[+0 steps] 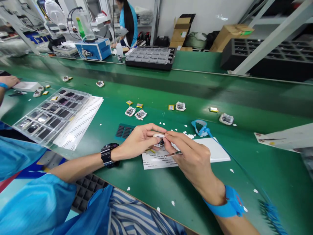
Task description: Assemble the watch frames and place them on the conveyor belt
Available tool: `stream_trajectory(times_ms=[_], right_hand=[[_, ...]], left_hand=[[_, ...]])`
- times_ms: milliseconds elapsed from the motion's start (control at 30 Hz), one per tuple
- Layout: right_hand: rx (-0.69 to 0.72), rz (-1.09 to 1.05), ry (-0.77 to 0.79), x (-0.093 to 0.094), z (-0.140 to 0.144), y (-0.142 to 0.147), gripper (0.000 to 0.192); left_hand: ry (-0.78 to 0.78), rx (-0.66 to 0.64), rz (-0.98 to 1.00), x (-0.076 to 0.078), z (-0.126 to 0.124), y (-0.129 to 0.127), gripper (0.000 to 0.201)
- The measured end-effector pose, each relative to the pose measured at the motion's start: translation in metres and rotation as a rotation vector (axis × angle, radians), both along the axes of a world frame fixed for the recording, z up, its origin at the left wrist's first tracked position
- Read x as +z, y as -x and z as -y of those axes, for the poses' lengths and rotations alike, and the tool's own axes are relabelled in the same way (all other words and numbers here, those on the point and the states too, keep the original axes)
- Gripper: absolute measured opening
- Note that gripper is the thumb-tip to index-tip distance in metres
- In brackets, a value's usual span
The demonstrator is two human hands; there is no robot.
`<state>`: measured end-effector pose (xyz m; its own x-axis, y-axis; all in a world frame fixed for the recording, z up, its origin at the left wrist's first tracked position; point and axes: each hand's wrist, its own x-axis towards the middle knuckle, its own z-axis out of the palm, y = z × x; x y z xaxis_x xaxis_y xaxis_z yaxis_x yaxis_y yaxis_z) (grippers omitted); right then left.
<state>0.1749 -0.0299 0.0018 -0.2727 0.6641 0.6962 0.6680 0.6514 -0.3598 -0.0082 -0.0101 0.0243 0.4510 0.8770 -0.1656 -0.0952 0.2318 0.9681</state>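
Over a printed white sheet (pixel 156 163), both hands meet at a small white device housing (pixel 159 135) with dark parts inside. My left hand (pixel 140 138) pinches the housing between thumb and fingers. The fingertips of my right hand (pixel 189 150) press at its right side. A thin pointed metal tool (pixel 173 153), which looks like tweezers, is tucked in my right hand and points left. Yellow strips (pixel 151 150) show just below my left thumb. Fingers hide most of the housing's inside.
Housings with yellow batteries, such as this one (pixel 180 106), lie along the bench. At left is a clear compartment tray (pixel 50 114) of dark screens; a black grid pad (pixel 124 130) lies nearer. A blue cord (pixel 234 158) runs right. A co-worker's hand (pixel 9 81) is far left.
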Motion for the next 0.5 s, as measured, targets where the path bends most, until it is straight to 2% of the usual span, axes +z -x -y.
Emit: stream_trajectory(times_ms=[67, 100, 200, 267, 333, 400, 500], right_hand=[[-0.012, -0.113, 0.099, 0.000, -0.004, -0.004, 0.026], [-0.024, -0.190, 0.184, 0.000, -0.006, -0.007, 0.036], [-0.017, -0.377, 0.486, 0.000, -0.015, -0.017, 0.076], [0.053, -0.422, 0.680, 0.000, -0.020, -0.024, 0.087], [0.126, -0.438, 0.867, -0.001, -0.024, -0.028, 0.086], [0.164, -0.423, 1.014, -0.001, -0.026, -0.030, 0.073], [0.166, -0.400, 1.115, -0.003, -0.028, -0.030, 0.057]], left_hand=[[-0.004, -0.007, -0.060, 0.004, -0.004, 0.005, 0.034], [-0.003, -0.015, -0.101, 0.005, -0.006, 0.007, 0.034], [0.048, -0.104, -0.216, 0.006, -0.012, 0.015, 0.022], [0.102, -0.195, -0.262, 0.003, -0.016, 0.018, 0.017], [0.133, -0.264, -0.295, -0.002, -0.017, 0.019, 0.015], [0.123, -0.305, -0.337, -0.008, -0.017, 0.019, 0.014], [0.073, -0.326, -0.404, -0.016, -0.017, 0.019, 0.017]])
